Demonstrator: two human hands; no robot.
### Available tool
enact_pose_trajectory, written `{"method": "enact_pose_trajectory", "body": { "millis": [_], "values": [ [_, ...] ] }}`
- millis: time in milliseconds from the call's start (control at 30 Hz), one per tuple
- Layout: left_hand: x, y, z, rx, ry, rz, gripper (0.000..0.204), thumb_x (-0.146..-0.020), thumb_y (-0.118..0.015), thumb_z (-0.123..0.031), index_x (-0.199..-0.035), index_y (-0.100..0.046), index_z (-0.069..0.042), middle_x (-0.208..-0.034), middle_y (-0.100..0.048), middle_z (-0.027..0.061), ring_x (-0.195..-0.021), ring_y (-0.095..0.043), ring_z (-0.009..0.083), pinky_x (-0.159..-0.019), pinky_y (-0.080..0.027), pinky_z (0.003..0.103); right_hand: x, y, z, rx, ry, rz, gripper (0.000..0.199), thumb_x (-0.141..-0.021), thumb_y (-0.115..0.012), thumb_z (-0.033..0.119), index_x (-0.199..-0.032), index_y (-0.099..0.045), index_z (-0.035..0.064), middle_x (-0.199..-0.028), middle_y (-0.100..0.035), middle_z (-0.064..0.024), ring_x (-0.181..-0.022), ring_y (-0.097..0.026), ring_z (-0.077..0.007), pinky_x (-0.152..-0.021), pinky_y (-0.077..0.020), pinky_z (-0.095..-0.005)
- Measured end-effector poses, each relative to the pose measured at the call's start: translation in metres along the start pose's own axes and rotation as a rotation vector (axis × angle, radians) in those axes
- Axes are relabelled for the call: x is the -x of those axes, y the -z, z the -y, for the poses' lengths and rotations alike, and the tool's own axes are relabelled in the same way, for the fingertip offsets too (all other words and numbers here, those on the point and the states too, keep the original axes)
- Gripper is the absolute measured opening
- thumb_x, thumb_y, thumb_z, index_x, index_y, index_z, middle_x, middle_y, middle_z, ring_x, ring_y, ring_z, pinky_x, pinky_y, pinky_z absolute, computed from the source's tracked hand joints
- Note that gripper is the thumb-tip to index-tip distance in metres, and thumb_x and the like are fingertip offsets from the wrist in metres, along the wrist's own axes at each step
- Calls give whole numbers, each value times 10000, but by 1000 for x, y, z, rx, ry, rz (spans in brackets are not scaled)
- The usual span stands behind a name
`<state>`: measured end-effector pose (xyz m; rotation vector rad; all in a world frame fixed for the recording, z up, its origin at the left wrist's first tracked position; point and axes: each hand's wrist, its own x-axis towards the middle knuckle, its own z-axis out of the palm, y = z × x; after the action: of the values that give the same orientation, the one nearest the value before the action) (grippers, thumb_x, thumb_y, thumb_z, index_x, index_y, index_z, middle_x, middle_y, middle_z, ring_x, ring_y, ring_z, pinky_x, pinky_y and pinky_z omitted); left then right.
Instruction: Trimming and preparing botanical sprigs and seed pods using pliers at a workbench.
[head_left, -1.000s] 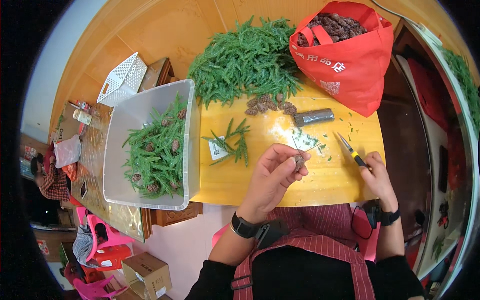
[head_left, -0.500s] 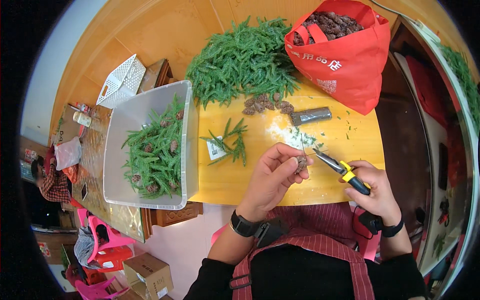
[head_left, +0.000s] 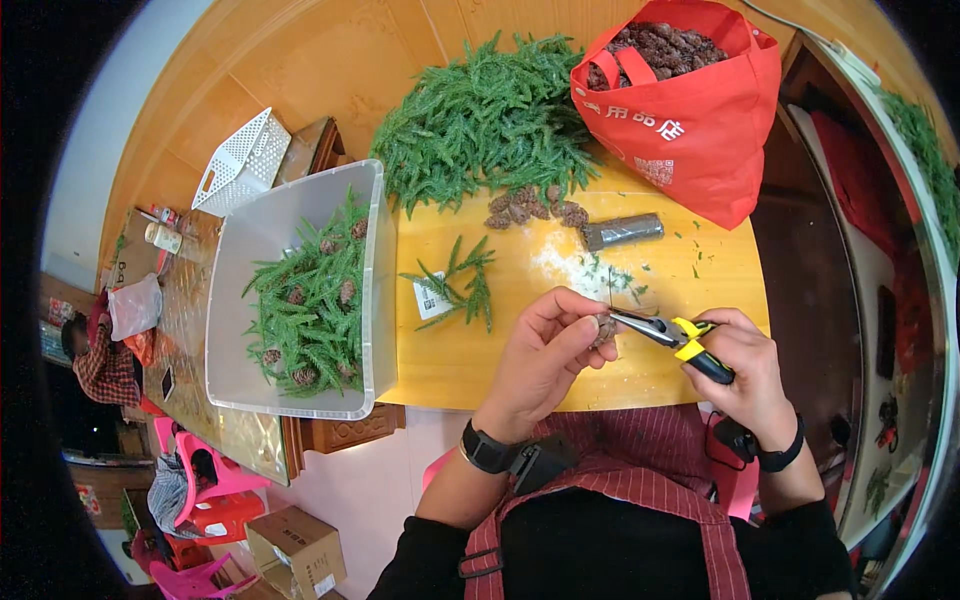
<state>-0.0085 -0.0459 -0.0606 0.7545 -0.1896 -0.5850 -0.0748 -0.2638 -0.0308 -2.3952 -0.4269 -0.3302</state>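
Between the thumb and fingers of my left hand (head_left: 552,350) is a small brown pine cone (head_left: 605,330), with a thin wire sticking up from it. My right hand (head_left: 742,368) grips yellow-and-black needle-nose pliers (head_left: 690,345), whose jaw tips reach the wire right beside the cone. Whether the jaws pinch the wire is too small to tell. Left of my hands, a green artificial pine sprig (head_left: 465,283) lies with a white tag (head_left: 432,296) on the yellow table (head_left: 440,375). Several loose pine cones (head_left: 525,206) and a dark wrapped bundle (head_left: 623,231) lie beyond my hands.
A clear plastic bin (head_left: 228,330) at the left holds green sprigs with cones. Behind the table's middle is a heap of green sprigs (head_left: 480,120). A red bag (head_left: 690,130) full of cones stands at the back right. A person (head_left: 105,365) is at the far left.
The pliers have moved left to the wire next to the cone, and their handles have opened wider in my right hand. My left hand keeps its hold on the pine cone.
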Motion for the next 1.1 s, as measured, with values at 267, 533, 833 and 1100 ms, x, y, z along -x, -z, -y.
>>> {"method": "enact_pose_trajectory", "body": {
  "millis": [267,533,833,1100],
  "values": [
    [1,0,0,-27,6,-18,151,-842,-553,-101,-981,-515,-55,-885,-607,117,-697,-577,145,-596,-472,219,1,-1,2,-5,-5,-38,163,-600,-669,24,-607,-509,-4,-597,-513,-110,-717,-578,-302,-652,-472,-341],
    [0,0,1,-61,-54,-17,158,-824,-576,-84,-967,-523,-42,-870,-604,110,-699,-576,139,-589,-467,213,2,-2,1,4,6,-44,173,-606,-674,29,-606,-505,-4,-587,-499,-111,-681,-566,-304,-646,-471,-340],
    [1,-1,2,-74,-67,-23,177,-814,-599,-102,-964,-530,-37,-836,-589,94,-688,-570,137,-571,-452,213,3,-5,1,-62,2,-29,179,-604,-678,23,-608,-502,-10,-573,-482,-114,-636,-554,-300,-667,-474,-343],
    [0,0,5,-102,-105,-26,153,-812,-587,-66,-953,-538,-34,-831,-584,87,-700,-573,140,-578,-454,220,6,-7,-2,-37,4,-25,201,-622,-666,9,-590,-468,-7,-562,-472,-127,-606,-544,-304,-654,-480,-356]
  ]
}}
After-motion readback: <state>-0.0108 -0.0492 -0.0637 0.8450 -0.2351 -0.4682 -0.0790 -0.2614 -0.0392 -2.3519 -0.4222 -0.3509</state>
